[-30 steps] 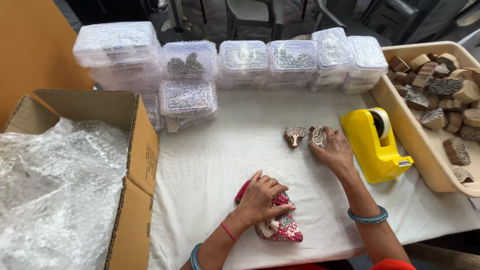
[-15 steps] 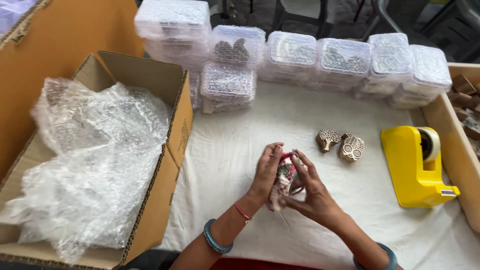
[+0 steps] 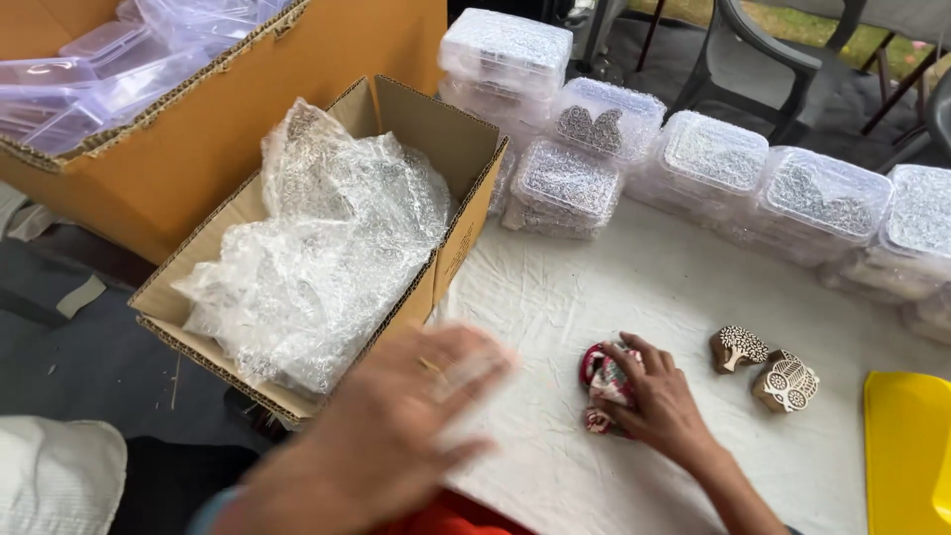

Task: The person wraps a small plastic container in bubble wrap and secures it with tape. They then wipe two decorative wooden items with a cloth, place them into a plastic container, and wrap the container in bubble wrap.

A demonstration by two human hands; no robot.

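Note:
My right hand [image 3: 662, 406] rests on a small red patterned cloth pouch [image 3: 604, 381] lying on the white tablecloth [image 3: 634, 287], fingers curled over it. My left hand [image 3: 406, 426] is blurred, open and empty, in the air near the front corner of an open cardboard box [image 3: 451, 248] filled with bubble wrap [image 3: 317, 248]. Two carved wooden stamps, a tree-shaped stamp [image 3: 737, 347] and a rounder stamp [image 3: 786, 380], lie just right of the pouch.
Stacked clear plastic boxes [image 3: 693, 159] line the back of the table. A yellow tape dispenser [image 3: 906, 446] sits at the right edge. A larger cardboard box [image 3: 228, 139] holding clear lids stands at the left. Dark chairs [image 3: 773, 59] stand behind.
The view has swung left. My left hand has left the pouch and moved toward the bubble-wrap box; my right hand stays on the pouch, now on the table.

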